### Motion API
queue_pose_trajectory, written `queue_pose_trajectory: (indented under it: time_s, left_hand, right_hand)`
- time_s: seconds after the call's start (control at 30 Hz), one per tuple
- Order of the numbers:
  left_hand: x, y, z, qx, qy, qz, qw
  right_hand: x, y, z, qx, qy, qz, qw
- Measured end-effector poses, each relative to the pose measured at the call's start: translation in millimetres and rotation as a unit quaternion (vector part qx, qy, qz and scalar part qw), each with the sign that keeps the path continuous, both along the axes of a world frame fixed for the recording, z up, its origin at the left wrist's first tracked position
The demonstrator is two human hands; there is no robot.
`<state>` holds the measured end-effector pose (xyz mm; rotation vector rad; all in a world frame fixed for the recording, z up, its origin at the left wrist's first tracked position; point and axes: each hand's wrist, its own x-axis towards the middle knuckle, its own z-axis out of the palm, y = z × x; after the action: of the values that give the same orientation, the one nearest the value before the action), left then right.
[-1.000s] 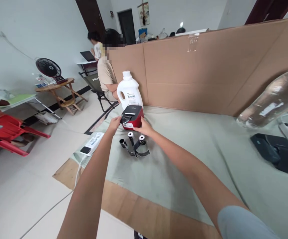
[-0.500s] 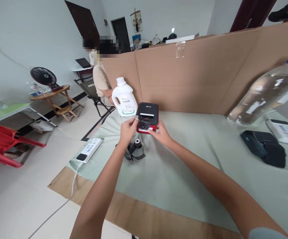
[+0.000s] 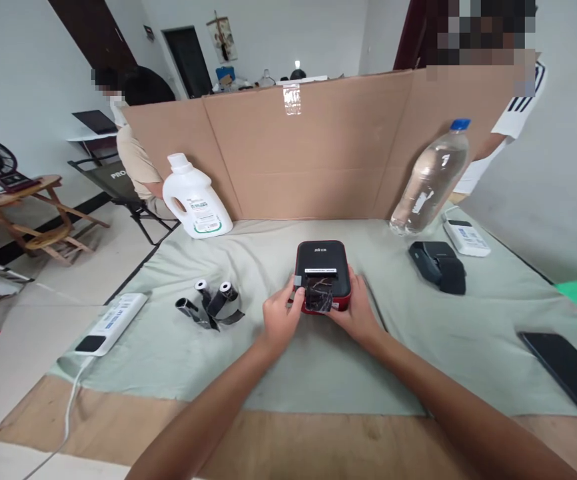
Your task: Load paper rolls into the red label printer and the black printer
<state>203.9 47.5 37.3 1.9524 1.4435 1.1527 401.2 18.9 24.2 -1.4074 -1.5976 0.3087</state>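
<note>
In the head view a small black-and-red label printer (image 3: 322, 261) lies on the pale green cloth in front of me. A dark printed strip (image 3: 319, 295) comes out of its slot and hangs over the front. My left hand (image 3: 282, 313) is closed on the printer's left front corner, fingertips beside the strip and a small grey patch. At the opposite side, my right hand (image 3: 360, 313) wraps the right front corner, its thumb along the lower front edge. Several dark paper rolls (image 3: 208, 303) with loose strips sit to the left of my hands.
A cardboard partition (image 3: 313, 160) runs behind the cloth. Near it stand a white detergent jug (image 3: 197, 200) and a leaning water bottle (image 3: 431, 180). White power strips (image 3: 113, 323), a black pouch-like object (image 3: 438, 267) and a phone (image 3: 568, 373) lie around. People are beyond the partition.
My view has turned right, bringing the phone and a person at right into sight. The printer, held in both hands, now sits lower and closer, with the rolls farther to its left.
</note>
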Motion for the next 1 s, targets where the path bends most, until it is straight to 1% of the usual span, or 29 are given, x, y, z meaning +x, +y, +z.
queue_pose_trajectory:
  time_s: [0.1,0.23,0.43,0.53,0.67,0.77,0.87,1.0]
  left_hand:
    - [-2.3,-2.6,-3.1,0.005,0.004,-0.004,1.0]
    - [-2.6,-4.8,-4.3,0.01,-0.001,-0.022,1.0]
    - [-2.7,-6.1,-9.4,0.016,-0.005,-0.027,0.999]
    - [-4.2,-5.1,-13.8,0.058,-0.008,-0.033,0.998]
    - [-6.9,-2.9,-18.4,0.17,-0.007,-0.043,0.984]
    - [-10.3,-2.7,-17.5,0.237,0.004,-0.052,0.97]
    - [-14.6,-2.9,-14.9,0.263,0.007,-0.06,0.963]
    - [-18.8,-1.1,-14.3,0.252,-0.013,-0.067,0.965]
  right_hand:
    - [-1.3,-3.5,-5.0,0.004,0.01,0.002,1.0]
    - [-1.6,-8.9,-7.3,0.005,0.021,-0.004,1.0]
    - [-0.9,-11.6,-10.9,0.004,0.022,-0.007,1.0]
    - [-1.0,-10.8,-12.4,0.015,0.019,-0.002,1.0]
    - [0.7,-10.2,-11.3,0.031,0.019,0.005,0.999]
    - [2.0,-11.0,-8.7,0.04,0.015,0.02,0.999]
    - [2.2,-11.6,-7.2,0.039,0.013,0.032,0.999]
    - [1.6,-11.1,-7.9,0.029,0.005,0.035,0.999]
